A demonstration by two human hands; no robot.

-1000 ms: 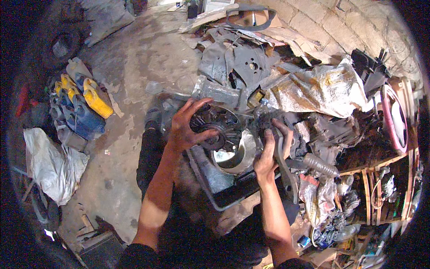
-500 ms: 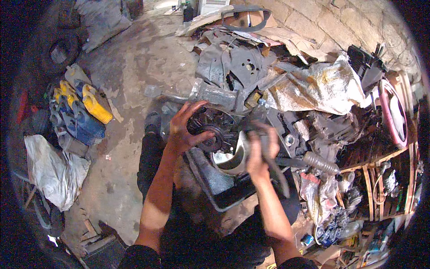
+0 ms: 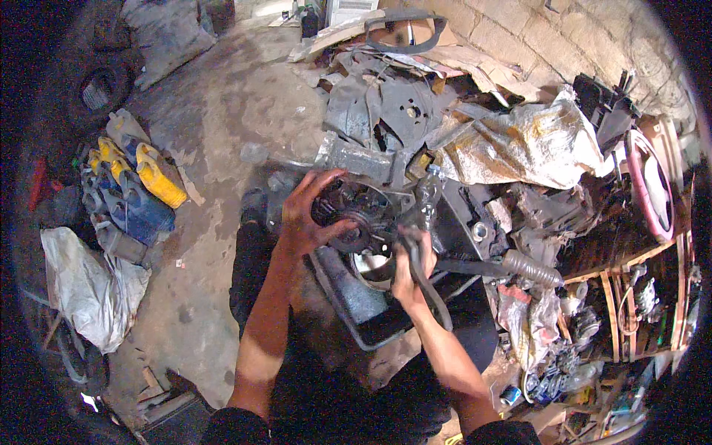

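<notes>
My left hand (image 3: 311, 211) grips the rim and face of a dark, greasy round metal part (image 3: 360, 222) with fins and openings, which sits over a pale metal cylinder (image 3: 371, 273). My right hand (image 3: 409, 271) is closed around a long, curved dark grey metal tool (image 3: 430, 293), held at the right side of the round part; its upper end is unclear against the dark metal. A shallow dark metal tray (image 3: 363, 304) lies beneath them, between my legs. A clear plastic bottle (image 3: 430, 200) is just right of the round part.
Yellow and blue jerrycans (image 3: 159, 174) and a white sack (image 3: 93, 285) lie on the floor at left. Scrap sheet metal (image 3: 404, 111), a silvery sheet (image 3: 519, 148) and cardboard pile toward the block wall. A pink oval frame (image 3: 636, 185) and wooden slats (image 3: 615, 319) are at right.
My right hand has moved left and down with the curved tool, toward the middle of the round part and cylinder. My left hand keeps its grip, slightly lower in view.
</notes>
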